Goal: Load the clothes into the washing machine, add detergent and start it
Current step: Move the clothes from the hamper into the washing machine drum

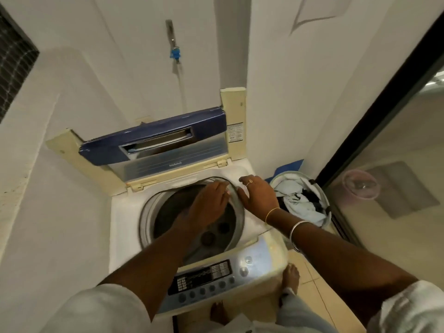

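Observation:
A white top-loading washing machine (125, 212) stands below me with its blue lid (153, 143) folded up at the back. Its drum (216, 236) looks bare, with the grey pulsator showing. My left hand (209, 200) hovers over the drum's far rim, fingers apart and holding nothing. My right hand (258, 192) rests spread on the machine's top right corner, next to the drum rim. To the right of the machine, a round laundry basket (326, 207) holds light blue and dark clothes (298, 200). I see no detergent.
The control panel (206, 277) with buttons faces me at the front. A tap with a blue fitting (175, 54) and hose hangs on the wall behind. White walls close in on the left and back. A dark-framed glass door (384, 116) runs along the right. My bare feet stand on beige tiles.

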{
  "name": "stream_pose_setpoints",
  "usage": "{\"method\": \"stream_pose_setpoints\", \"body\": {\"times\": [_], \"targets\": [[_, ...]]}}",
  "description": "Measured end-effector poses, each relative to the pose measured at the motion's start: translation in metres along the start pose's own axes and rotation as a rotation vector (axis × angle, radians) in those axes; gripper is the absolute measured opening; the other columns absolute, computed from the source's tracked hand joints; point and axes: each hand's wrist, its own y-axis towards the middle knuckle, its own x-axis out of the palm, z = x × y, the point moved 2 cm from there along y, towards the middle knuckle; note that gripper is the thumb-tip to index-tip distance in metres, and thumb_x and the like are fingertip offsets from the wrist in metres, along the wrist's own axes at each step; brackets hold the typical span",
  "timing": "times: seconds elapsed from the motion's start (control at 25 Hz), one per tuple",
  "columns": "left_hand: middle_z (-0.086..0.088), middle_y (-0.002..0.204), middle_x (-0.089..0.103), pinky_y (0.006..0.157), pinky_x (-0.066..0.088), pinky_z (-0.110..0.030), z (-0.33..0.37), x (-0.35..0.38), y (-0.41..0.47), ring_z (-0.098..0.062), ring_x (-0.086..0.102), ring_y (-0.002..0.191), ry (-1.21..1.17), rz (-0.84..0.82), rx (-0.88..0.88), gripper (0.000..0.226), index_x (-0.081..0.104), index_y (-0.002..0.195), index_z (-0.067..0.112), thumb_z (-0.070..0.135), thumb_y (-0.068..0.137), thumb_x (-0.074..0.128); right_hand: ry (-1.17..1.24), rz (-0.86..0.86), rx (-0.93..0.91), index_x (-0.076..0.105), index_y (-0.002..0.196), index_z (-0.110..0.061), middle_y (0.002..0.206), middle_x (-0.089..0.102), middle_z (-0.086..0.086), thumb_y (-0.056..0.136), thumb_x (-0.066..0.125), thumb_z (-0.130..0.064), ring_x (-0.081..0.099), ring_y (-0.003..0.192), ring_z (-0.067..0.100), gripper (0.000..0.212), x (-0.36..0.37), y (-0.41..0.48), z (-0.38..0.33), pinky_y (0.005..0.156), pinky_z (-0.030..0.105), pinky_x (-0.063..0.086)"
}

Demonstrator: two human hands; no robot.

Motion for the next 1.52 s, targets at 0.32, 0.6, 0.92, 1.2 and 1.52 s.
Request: {"method": "stream_pose_setpoints", "body": {"times": [0.32,0.6,0.92,1.2,1.52], "targets": [[-0.004,0.117,0.063,0.088,0.053,-0.030,0.121,0.090,0.154,-0.017,0.060,0.104,-0.290,-0.071,0.005,0.029,0.058,0.123,0.015,0.033,0.105,0.043,-0.017,-0.080,0.238,0.065,0.117,-0.013,0.115,0.066,0.010,0.096,0.053,-0.030,0.062,0.106,0.029,0.030,-0.046,0.018,0.185,0.090,0.039,0.051],[-0.014,0.119,0.065,0.092,0.054,-0.038,0.147,0.233,0.236,-0.026,0.063,0.107,-0.304,-0.255,0.012,0.053,0.057,0.130,0.006,0.042,0.101,0.030,-0.037,-0.236,0.308,0.054,0.136,-0.015,0.135,0.058,0.007,0.098,0.049,-0.032,0.054,0.124,0.026,0.041,0.010,0.035,0.351,0.104,0.039,0.045],[-0.016,0.115,0.066,0.091,0.043,-0.024,0.133,0.374,0.258,-0.026,0.063,0.104,-0.379,-0.382,-0.179,0.030,0.059,0.127,0.001,0.016,0.103,0.047,-0.187,-0.636,0.309,0.023,0.153,-0.021,0.154,0.030,0.009,0.092,0.060,-0.039,0.038,0.133,0.034,0.074,0.138,0.039,0.489,0.095,0.047,0.050],[-0.014,0.135,0.057,0.106,0.041,-0.032,0.111,0.459,0.244,-0.025,0.054,0.124,-0.387,-0.489,-0.308,0.041,0.049,0.140,0.003,0.017,0.102,0.048,-0.404,-0.785,0.283,0.018,0.154,-0.024,0.153,0.024,0.017,0.093,0.058,-0.027,0.035,0.133,0.039,0.073,0.240,0.035,0.528,0.095,0.052,0.045],[-0.010,0.138,0.050,0.105,0.038,-0.027,0.112,0.444,0.237,-0.024,0.047,0.132,-0.445,-0.650,-0.411,0.066,0.039,0.147,0.008,0.015,0.087,0.067,-0.014,-0.482,0.331,0.066,0.090,-0.010,0.106,0.061,0.012,0.087,0.057,-0.023,0.061,0.099,0.031,0.016,0.186,0.072,0.508,0.068,0.032,0.044]]}}
